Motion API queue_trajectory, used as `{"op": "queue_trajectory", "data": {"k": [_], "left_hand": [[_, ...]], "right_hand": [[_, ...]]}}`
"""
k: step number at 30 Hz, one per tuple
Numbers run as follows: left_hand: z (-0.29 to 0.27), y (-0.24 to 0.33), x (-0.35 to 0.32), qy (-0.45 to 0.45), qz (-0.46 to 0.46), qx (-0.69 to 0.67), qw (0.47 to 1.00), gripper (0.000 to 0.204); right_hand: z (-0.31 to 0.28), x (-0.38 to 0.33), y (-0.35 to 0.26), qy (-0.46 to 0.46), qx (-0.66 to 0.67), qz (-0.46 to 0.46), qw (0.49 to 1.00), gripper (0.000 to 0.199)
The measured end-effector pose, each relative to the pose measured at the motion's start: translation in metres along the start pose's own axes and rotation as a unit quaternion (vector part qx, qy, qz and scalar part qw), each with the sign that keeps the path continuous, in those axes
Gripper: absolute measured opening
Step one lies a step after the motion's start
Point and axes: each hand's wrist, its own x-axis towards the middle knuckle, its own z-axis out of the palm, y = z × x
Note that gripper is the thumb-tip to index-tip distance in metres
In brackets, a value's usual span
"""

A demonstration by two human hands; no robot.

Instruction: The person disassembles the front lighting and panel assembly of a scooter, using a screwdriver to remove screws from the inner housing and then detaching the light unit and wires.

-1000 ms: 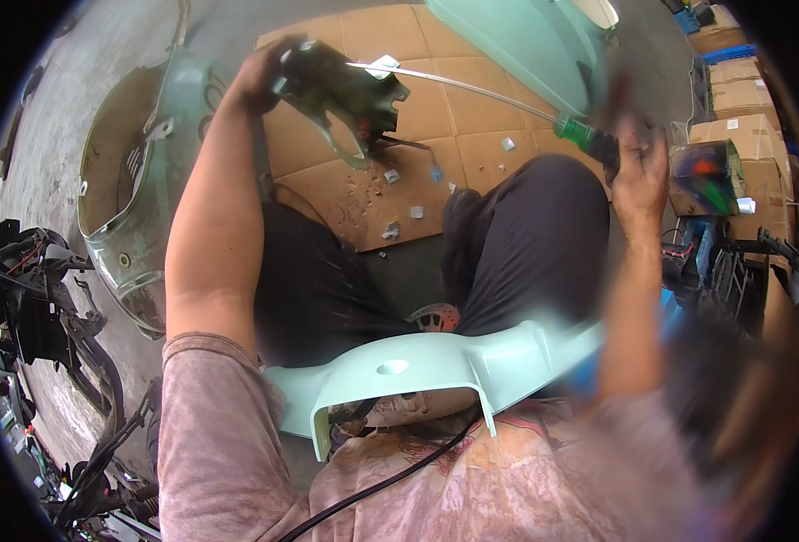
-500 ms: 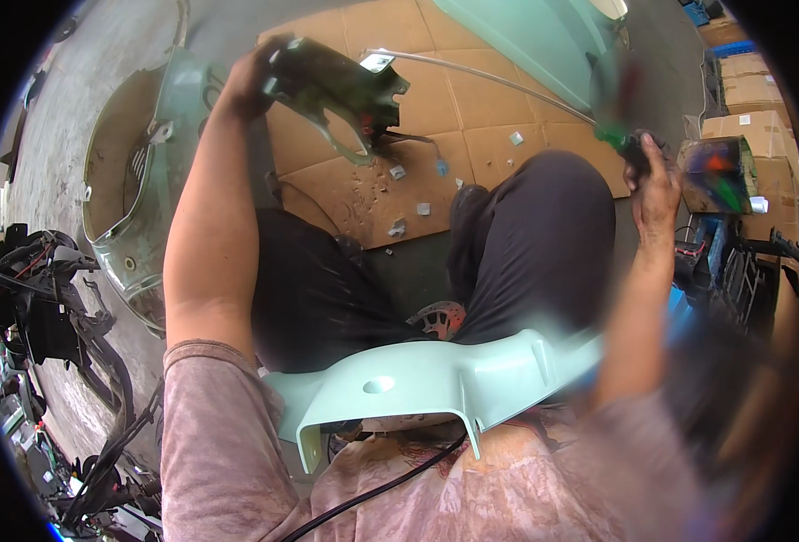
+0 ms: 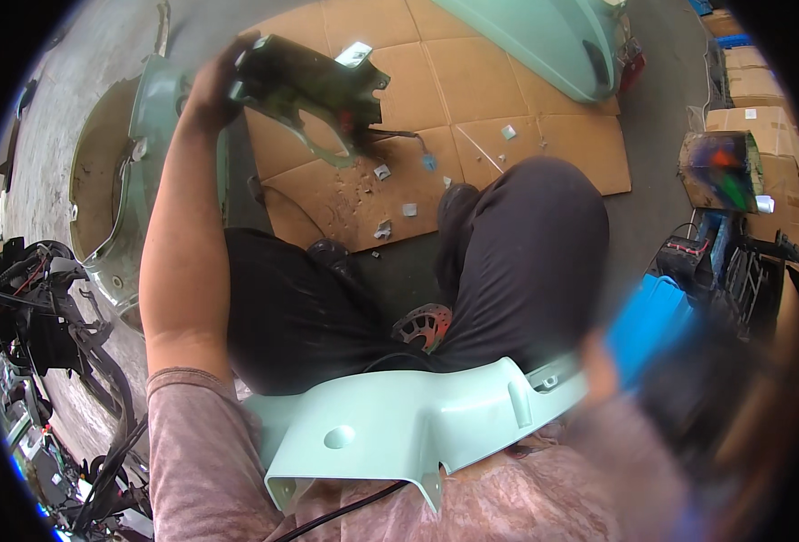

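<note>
My left hand (image 3: 208, 92) is raised at the upper left and grips a dark plastic housing (image 3: 314, 90) with a large round cut-out; thin wires trail from its right side. My right hand (image 3: 598, 372) is a motion-blurred smear at the lower right, beside the right end of a mint-green panel (image 3: 399, 425) lying across my lap. Whether it holds anything is hidden by the blur. A metal brake disc (image 3: 423, 325) shows between my knees, below the dark trousers.
Flattened cardboard (image 3: 481, 99) with small white bits covers the floor ahead. Mint-green body panels lie at the left (image 3: 147, 135) and top (image 3: 544, 36). A black wire harness (image 3: 29, 307) sits far left; cardboard boxes (image 3: 752, 154) and a blue object (image 3: 652, 316) stand right.
My right arm has dropped from high on the right, where it held a green-handled tool, to my lap and is blurred. The left hand has tilted the dark housing slightly.
</note>
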Motion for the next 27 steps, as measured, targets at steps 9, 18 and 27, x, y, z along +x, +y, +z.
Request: {"op": "queue_trajectory", "data": {"k": [9,18,27], "left_hand": [[0.016,0.002,-0.007,0.005,0.096,-0.025,0.995,0.038],[0.027,0.018,-0.020,0.026,-0.030,-0.146,0.988,0.035],[0.037,0.015,-0.013,0.004,-0.020,-0.190,0.982,0.033]], "right_hand": [[0.006,-0.024,0.004,-0.008,0.002,0.040,0.999,0.033],[0.074,-0.014,-0.120,-0.028,0.007,-0.127,0.991,0.035],[0.052,-0.088,-0.347,-0.002,0.086,-0.406,0.910,0.038]]}}
